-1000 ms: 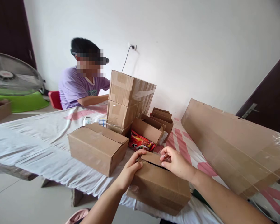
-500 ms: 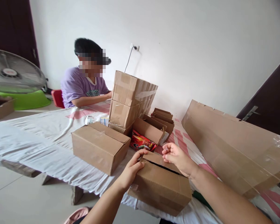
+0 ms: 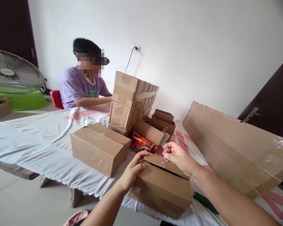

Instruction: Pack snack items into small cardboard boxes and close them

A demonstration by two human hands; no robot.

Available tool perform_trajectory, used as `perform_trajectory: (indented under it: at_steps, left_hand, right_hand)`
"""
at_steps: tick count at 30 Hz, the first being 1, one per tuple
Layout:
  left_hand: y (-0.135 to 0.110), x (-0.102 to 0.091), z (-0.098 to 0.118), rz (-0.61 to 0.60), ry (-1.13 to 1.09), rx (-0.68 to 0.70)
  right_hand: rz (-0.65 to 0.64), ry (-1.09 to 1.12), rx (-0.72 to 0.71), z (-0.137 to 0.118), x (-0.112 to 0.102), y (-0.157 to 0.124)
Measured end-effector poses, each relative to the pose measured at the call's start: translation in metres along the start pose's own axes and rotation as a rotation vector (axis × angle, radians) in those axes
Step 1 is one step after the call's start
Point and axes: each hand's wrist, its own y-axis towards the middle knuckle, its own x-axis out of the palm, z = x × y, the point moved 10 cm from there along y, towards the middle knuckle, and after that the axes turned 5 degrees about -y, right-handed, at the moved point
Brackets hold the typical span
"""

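A small cardboard box [image 3: 162, 188] sits at the near edge of the table, its top flaps nearly closed with a dark slit between them. My left hand [image 3: 132, 171] grips the box's left top corner, thumb over the far flap. My right hand [image 3: 176, 156] hovers just above the far flap, fingers curled loosely together; I cannot make out anything in them. Right behind the box lies a red snack packet [image 3: 142, 145].
A closed carton [image 3: 99, 149] stands to the left, two taped cartons [image 3: 130, 100] stacked behind it, open flat boxes [image 3: 162, 121] beside them. A large flattened cardboard sheet [image 3: 238, 147] leans at right. A person in a purple shirt [image 3: 81, 88] sits across the cloth-covered table [image 3: 33, 141]. A fan [image 3: 11, 73] stands left.
My right hand has lifted off the box's far flap and curled in slightly above it. My left hand keeps its hold on the box corner.
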Motion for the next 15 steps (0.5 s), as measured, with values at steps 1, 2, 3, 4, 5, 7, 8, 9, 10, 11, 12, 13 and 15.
perform_trajectory:
  at_steps: [1,2,3,4,5,7,8,9,10,11,12,13,15]
  left_hand:
    - [0.000,0.000,0.000,0.003,0.005,0.003]
    - [0.000,0.000,0.000,0.004,0.010,0.006]
    - [0.001,0.000,0.000,0.003,0.014,0.007]
    - [0.001,0.000,0.000,0.004,0.016,0.005]
    - [0.001,0.000,-0.001,0.005,0.014,0.002]
    - [0.001,0.000,-0.002,0.008,0.002,-0.008]
    - [0.000,0.000,-0.003,0.009,-0.006,-0.012]
    - [0.000,0.000,-0.002,0.009,-0.012,-0.016]
    - [-0.001,0.000,-0.002,0.007,-0.017,-0.019]
    - [-0.002,0.000,-0.001,0.007,-0.020,-0.023]
    - [-0.003,0.000,0.000,0.007,-0.022,-0.026]
    - [-0.004,-0.001,0.001,0.007,-0.022,-0.028]
    - [-0.004,-0.002,0.003,0.010,-0.016,-0.027]
  right_hand:
    - [0.034,-0.147,-0.024,0.002,-0.005,0.002]
    - [0.046,-0.288,-0.033,0.004,-0.008,0.003]
    - [0.039,-0.409,-0.034,0.008,-0.008,0.004]
    - [0.027,-0.507,-0.033,0.011,-0.006,0.005]
    - [0.023,-0.579,-0.037,0.012,-0.005,0.004]
    - [0.029,-0.654,-0.053,0.011,-0.001,0.002]
    - [0.037,-0.670,-0.062,0.009,0.002,0.000]
    - [0.049,-0.680,-0.070,0.008,0.003,-0.001]
    - [0.071,-0.687,-0.080,0.005,0.004,-0.001]
    - [0.100,-0.688,-0.095,0.003,0.004,-0.002]
    - [0.131,-0.676,-0.112,0.000,0.003,-0.003]
    - [0.147,-0.640,-0.129,-0.002,0.002,-0.004]
    - [0.112,-0.477,-0.167,-0.004,0.004,-0.010]
